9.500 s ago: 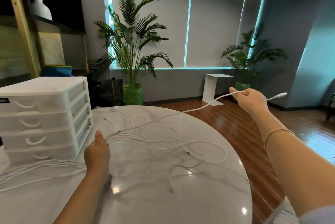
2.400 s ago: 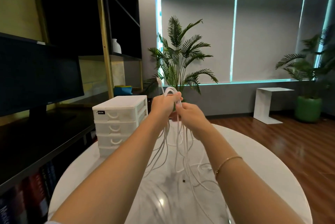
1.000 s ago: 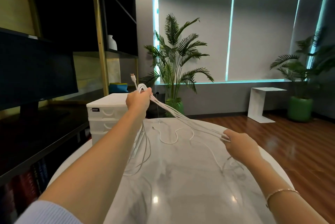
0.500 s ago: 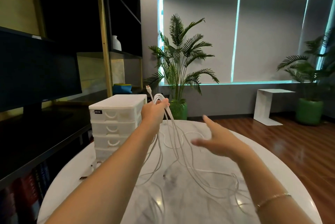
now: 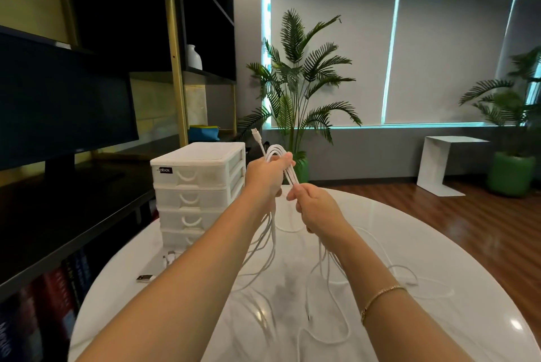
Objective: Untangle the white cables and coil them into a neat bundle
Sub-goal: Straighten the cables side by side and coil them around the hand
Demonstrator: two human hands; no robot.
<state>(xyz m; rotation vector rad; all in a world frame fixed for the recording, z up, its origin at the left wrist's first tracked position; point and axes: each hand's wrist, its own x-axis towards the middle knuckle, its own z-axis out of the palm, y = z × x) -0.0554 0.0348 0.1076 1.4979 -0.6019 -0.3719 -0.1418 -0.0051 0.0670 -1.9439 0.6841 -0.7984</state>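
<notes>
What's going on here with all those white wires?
A person is sorting white cables above a round marble table. The left hand holds their folded tops up high; the right hand grips the strands just below. Long loops hang onto the table, not coiled yet. A white drawer unit stands alongside.

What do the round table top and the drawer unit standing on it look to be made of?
Table top: probably marble or a marble-look surface, polished; it is white with grey veining and shows glossy light spots. Drawer unit: likely plastic, with an opaque white frame and frosted, semi-clear drawer fronts with moulded handles.
</notes>
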